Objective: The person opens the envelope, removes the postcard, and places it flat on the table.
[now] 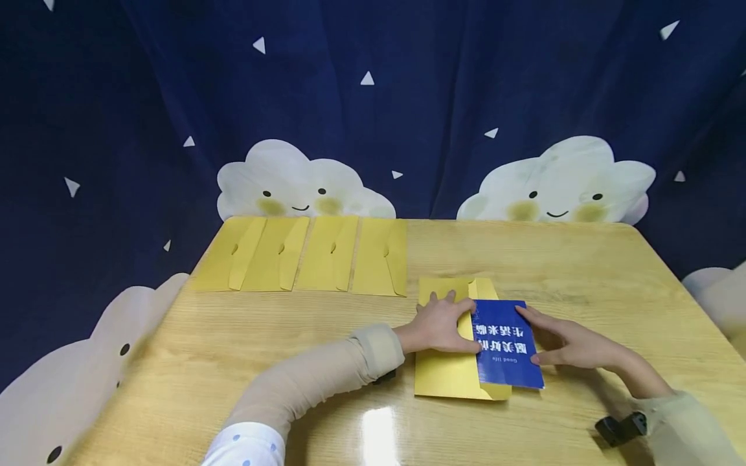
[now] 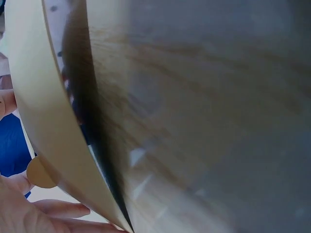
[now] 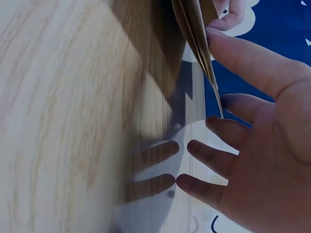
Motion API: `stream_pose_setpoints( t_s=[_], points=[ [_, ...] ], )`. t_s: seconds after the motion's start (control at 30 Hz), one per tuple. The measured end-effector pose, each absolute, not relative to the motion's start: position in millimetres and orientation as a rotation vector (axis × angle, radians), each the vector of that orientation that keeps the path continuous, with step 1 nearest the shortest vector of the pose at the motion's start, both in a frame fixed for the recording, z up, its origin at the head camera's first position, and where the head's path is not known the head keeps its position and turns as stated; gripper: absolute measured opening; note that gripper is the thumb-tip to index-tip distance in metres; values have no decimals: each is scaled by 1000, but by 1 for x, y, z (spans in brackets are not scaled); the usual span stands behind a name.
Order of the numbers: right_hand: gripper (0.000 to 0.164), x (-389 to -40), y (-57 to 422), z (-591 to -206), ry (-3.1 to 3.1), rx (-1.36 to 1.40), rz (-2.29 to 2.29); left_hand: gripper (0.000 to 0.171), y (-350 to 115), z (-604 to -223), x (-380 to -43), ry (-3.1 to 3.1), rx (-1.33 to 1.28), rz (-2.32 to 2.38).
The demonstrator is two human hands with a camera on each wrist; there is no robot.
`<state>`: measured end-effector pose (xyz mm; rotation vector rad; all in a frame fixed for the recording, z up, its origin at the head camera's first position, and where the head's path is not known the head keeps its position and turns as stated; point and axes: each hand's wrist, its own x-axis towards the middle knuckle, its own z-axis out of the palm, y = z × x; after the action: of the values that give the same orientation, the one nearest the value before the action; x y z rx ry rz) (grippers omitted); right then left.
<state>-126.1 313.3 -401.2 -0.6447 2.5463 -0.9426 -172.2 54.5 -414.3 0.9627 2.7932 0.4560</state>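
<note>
Blue card (image 1: 504,340), likely light and stiff, lies at the mouth of the yellow envelope (image 1: 445,375), in from the right edge of the tabletop (image 1: 612,285). The right hand (image 1: 574,340) pinches its outer edge, a sound hold; whether the left hand's (image 1: 438,325) fingers pinch, I cannot tell.

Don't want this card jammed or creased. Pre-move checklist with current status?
1. Yellow paper envelope steadied: ok. The left hand is on the yellow paper envelope.
2. Card held: ok. The right hand pinches the blue rectangular card with white print at its right side.
3. Envelope's flap open: ok. The yellow flap is spread out to the right, partly under the card.
4. Card's left edge inside the pocket: cannot tell. The left hand's fingers cover part of that edge.
5. Card fully in: not ok. It juts past the flap.
6. Four yellow envelopes in a row clear of both hands: ok.
</note>
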Motion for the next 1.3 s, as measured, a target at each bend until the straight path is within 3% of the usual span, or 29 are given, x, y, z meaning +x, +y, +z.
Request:
stream_pose_setpoints(
  t_s=[0.43,0.73,0.93,1.1,1.3],
  points=[
    [85,-122,316,-403,2528,-472,-1133,63,56,-417,-167,2778,947,414],
    [87,-131,322,-410,2312,-390,-1502,68,54,-415,-168,2784,946,434],
    [84,-132,325,-410,2304,-331,-1558,64,53,-415,-170,2786,951,436],
    [77,-131,329,-410,2438,-259,-1570,63,53,-416,-171,2788,956,433],
    [56,-128,341,-410,2458,-230,-1658,63,58,-416,-171,2774,944,386]
  ],
)
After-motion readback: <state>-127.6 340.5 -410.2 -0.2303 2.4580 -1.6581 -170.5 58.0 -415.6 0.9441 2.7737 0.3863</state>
